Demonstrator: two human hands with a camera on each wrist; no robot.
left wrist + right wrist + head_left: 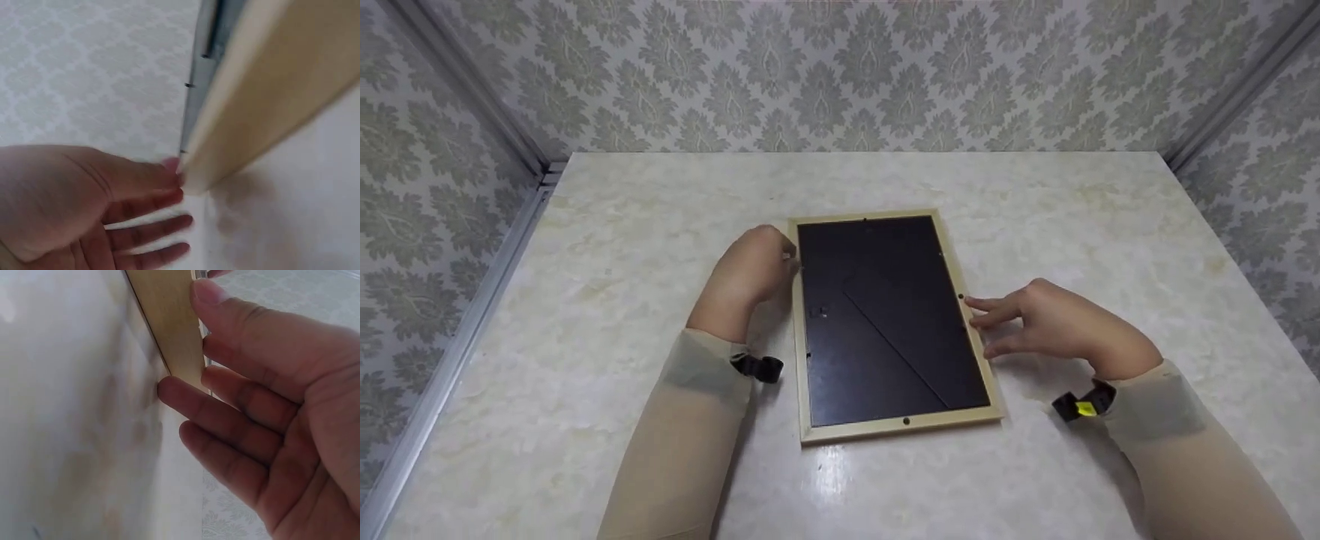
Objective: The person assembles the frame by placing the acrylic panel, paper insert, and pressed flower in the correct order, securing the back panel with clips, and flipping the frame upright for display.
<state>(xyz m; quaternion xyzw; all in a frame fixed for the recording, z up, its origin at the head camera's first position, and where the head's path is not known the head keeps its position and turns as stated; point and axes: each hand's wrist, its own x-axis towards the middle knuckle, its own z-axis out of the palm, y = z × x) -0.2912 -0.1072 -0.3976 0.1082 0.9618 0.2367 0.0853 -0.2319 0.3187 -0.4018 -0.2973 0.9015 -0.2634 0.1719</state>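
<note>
A picture frame [897,322] with a light wooden border lies back up on the table. Its black backing carries a diagonal slit and a small metal hanger [817,311]; small dark fasteners dot the border. My left hand [757,262] is at the left side, toward the far end; in the left wrist view its thumb and index fingertips [174,180] touch the wooden edge [242,112], the other fingers extended below. Along the right side, my right hand [1057,322] touches the border with its fingertips. The right wrist view has its thumb [211,292] against the wooden side [169,320].
The pale marbled table [660,195] extends around the frame. Patterned walls [840,75] stand at the back and both sides, with a metal rail [457,360] along the left edge. Black camera mounts [761,367] sit on both wrists.
</note>
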